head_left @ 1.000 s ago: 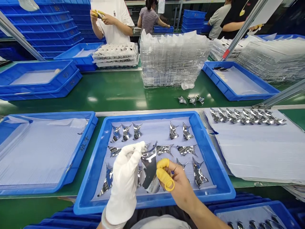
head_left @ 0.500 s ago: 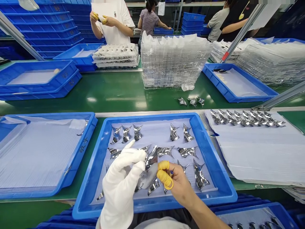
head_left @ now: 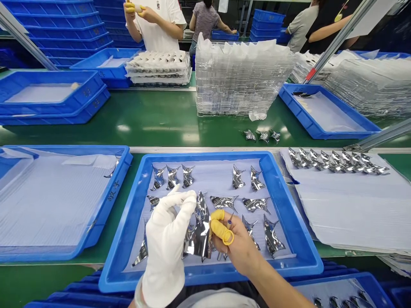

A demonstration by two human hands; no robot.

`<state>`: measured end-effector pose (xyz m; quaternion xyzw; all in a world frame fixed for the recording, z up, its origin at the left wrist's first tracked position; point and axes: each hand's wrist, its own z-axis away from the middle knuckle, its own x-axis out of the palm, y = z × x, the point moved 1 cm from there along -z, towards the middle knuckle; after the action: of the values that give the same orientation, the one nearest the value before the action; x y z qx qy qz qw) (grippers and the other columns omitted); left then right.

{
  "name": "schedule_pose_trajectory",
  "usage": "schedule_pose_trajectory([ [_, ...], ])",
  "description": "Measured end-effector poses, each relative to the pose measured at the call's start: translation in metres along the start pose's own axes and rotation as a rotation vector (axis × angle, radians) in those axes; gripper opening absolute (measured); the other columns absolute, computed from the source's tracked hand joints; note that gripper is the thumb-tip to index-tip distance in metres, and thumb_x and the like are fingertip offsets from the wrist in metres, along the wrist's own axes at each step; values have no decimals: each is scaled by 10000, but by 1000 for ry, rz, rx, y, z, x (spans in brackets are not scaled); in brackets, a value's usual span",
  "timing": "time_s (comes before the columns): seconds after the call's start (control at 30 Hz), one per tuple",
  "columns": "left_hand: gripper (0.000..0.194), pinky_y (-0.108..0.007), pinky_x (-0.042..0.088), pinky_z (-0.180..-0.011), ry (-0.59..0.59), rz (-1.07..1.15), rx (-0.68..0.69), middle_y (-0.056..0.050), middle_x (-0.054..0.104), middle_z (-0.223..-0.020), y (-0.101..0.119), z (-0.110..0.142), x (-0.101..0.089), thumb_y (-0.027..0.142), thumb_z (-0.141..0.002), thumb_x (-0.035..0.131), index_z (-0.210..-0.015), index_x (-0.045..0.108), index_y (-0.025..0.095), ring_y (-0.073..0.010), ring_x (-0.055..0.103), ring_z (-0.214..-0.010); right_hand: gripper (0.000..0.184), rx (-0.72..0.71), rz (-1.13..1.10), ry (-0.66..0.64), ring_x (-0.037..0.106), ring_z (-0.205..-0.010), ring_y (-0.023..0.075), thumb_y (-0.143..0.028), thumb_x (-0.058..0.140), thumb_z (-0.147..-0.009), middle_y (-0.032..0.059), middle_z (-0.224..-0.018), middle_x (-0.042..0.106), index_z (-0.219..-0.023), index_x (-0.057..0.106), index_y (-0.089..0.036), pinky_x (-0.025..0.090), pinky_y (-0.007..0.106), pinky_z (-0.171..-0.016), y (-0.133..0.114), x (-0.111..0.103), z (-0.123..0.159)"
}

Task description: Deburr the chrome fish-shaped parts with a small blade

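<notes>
Chrome curved piece point(head_left: 199, 229) | upright above blue tray point(head_left: 208, 155) | pinched between white-gloved left hand point(head_left: 167, 241) and bare right hand point(head_left: 239, 244) (yellow finger cots point(head_left: 218, 226), small pointed tool point(head_left: 230, 220) beside them), both closed on it

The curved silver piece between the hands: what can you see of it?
The curved mirror-bright piece looks like polished metal or metallised film, reflecting its surroundings, with sharp pointed tips, one pointing up. It is held upright above the blue tray, clear of the similar pieces lying there. The yellow finger cots of the right hand touch its right edge. The white-gloved left hand is against its left side, though exact contact is hidden.
</notes>
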<state>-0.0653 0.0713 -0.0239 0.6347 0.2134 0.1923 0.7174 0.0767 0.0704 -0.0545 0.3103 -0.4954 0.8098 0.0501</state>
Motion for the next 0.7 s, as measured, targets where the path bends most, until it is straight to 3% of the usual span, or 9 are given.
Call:
schedule_pose_trajectory([
  [0.13, 364, -425, 506, -1003, -6, -147, -34, -36, 805, -1078, 9, -13, -8, 557, -826, 774, -1002, 776, 238, -288, 714, -1081, 451, 0, 173, -17, 206, -429, 62, -614, 756, -835, -134, -499, 339, -773, 536, -225, 189, 226, -450, -9, -9, -15],
  [0.2, 369, -399, 503, -977, 37, -244, -18, -19, 798, -1088, 13, -22, -18, 577, -880, 708, -1053, 772, 257, -271, 714, -1059, 378, -48, 548, 41, 272, -444, 82, -568, 632, -930, -107, -539, 389, -804, 574, -217, 249, 227, -462, -20, -20, -29],
  [0.27, 380, -389, 492, -985, 98, -306, 4, -13, 788, -1105, 13, -31, -31, 590, -918, 650, -1084, 767, 269, -265, 703, -1072, 300, -86, 1045, 139, 436, -501, 116, -426, 513, -1007, -54, -601, 526, -848, 632, -201, 345, 237, -515, -33, -30, -48],
  [0.33, 392, -392, 475, -1016, 119, -334, 11, -15, 778, -1150, 10, -37, -41, 600, -927, 632, -1106, 767, 278, -270, 686, -1115, 220, -83, 1312, 213, 589, -621, 161, -288, 527, -996, -6, -677, 652, -877, 685, -193, 406, 259, -597, -43, -38, -70],
  [0.47, 429, -409, 462, -1056, 53, -256, -20, -24, 772, -1209, -2, -38, -48, 618, -899, 670, -1148, 755, 279, -285, 672, -1168, 151, -4, 1586, 308, 721, -872, 253, -195, 589, -1001, 79, -883, 766, -1020, 734, -158, 500, 344, -770, -41, -40, -114],
  [0.57, 445, -423, 464, -1062, 4, -170, -80, -36, 777, -1212, -6, -33, -43, 607, -864, 710, -1141, 758, 263, -295, 681, -1148, 227, 65, 1725, 328, 722, -995, 247, -317, 651, -1031, 88, -1116, 745, -1174, 696, -147, 572, 438, -898, -28, -32, -144],
  [0.7, 464, -452, 461, -1063, -31, -177, -153, -39, 782, -1200, -3, -29, -40, 630, -834, 726, -1125, 758, 271, -314, 680, -1143, 279, 120, 1819, 337, 719, -1037, 246, -351, 676, -1028, 92, -1205, 716, -1222, 682, -151, 607, 457, -910, -20, -29, -167],
])
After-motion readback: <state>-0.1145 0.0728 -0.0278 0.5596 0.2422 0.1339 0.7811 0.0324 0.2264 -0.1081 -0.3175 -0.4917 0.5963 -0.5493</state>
